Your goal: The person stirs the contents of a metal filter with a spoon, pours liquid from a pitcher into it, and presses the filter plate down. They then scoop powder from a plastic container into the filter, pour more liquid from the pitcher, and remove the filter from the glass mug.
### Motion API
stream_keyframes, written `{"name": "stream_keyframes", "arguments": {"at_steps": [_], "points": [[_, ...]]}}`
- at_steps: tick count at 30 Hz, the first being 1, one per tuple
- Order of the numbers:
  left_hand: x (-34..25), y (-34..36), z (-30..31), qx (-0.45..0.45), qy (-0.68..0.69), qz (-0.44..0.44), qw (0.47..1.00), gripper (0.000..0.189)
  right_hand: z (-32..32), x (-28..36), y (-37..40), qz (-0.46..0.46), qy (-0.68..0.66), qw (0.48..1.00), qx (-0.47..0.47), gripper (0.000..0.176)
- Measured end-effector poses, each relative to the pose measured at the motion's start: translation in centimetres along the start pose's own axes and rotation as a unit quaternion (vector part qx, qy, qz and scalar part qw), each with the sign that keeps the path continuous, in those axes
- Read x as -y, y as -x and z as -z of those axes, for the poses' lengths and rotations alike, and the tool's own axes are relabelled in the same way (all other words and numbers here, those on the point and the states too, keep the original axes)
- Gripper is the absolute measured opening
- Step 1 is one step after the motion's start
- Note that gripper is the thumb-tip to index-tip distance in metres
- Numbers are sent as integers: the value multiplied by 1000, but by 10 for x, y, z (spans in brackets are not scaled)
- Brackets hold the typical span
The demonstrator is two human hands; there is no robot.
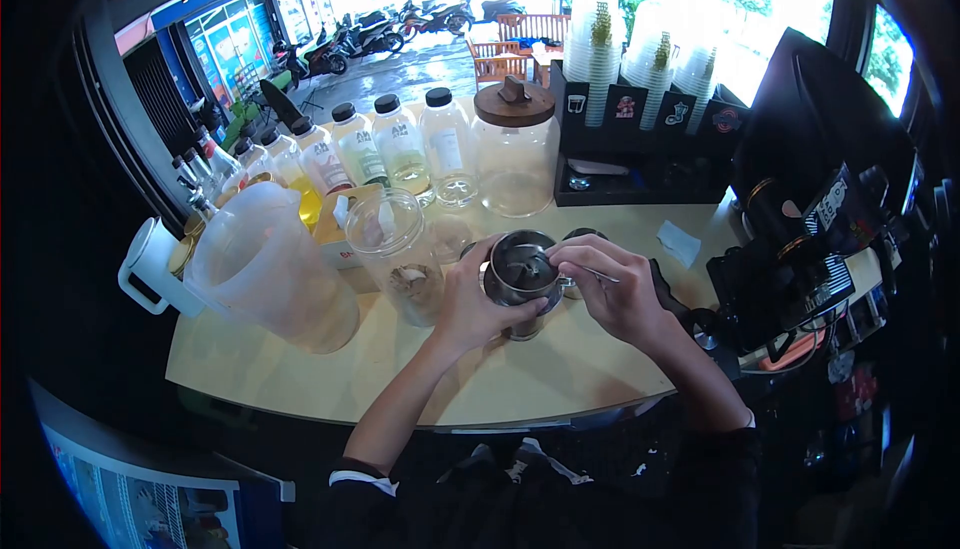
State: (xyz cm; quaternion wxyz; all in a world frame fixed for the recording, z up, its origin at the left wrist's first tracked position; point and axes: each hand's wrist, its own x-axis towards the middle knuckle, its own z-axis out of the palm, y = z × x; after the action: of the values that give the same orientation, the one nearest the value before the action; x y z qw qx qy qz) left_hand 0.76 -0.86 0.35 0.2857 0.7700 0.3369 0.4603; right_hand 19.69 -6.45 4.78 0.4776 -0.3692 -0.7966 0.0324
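Note:
Over the front middle of the counter is a round dark metal cup [522, 267] with a shiny rim, its inside facing up at me. My left hand [474, 301] wraps round its left side, thumb along the front. At the cup's right edge, my right hand [612, 284] has its fingers pinched together on a thin metal handle or stick [598, 275]; its far end is hard to make out. Below the cup a glassy or metal base shows in part. Just left of my left hand stands an open clear jar [412, 284] with brownish contents.
A large translucent pitcher [270, 274] and a white jug [160, 269] stand left on the counter [400, 389]. Black-capped bottles [400, 149] and a wooden-lidded jar [515, 159] line the back. Right are a cup rack [650, 184], a crumpled wrapper [679, 244] and black equipment [775, 284].

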Motion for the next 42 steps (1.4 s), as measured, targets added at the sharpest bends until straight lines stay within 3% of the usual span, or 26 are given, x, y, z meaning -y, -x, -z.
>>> {"name": "stream_keyframes", "arguments": {"at_steps": [5, 16, 22, 26, 28, 33, 36, 42], "points": [[-3, -4, 4, 20, 33, 24, 999, 80, 4, 2, -1, 6, -35, 999, -1, 12], [1, -15, 11, 19, 16, -71, 997, 81, 6, 6, -4, 37, -32, 999, -4, 16], [1, -16, 17, 47, 5, -70, 996, 82, 9, 7, -4, 54, -26, 998, -9, 18], [8, -18, 19, 62, 34, -79, 994, 82, 12, 13, -2, 50, -50, 997, 44, 21], [6, -19, 21, 74, 27, -99, 992, 83, 12, 10, -4, 58, -50, 997, 6, 22], [4, -23, 26, 65, -22, -156, 985, 84, 12, 13, -3, 71, -84, 993, 33, 23], [2, -24, 28, 48, -52, -185, 980, 82, 16, 27, 1, 84, -26, 996, -25, 20], [-4, -21, 29, 29, -97, -188, 977, 80, 12, 13, 12, 185, 32, 980, 64, 41]]}}
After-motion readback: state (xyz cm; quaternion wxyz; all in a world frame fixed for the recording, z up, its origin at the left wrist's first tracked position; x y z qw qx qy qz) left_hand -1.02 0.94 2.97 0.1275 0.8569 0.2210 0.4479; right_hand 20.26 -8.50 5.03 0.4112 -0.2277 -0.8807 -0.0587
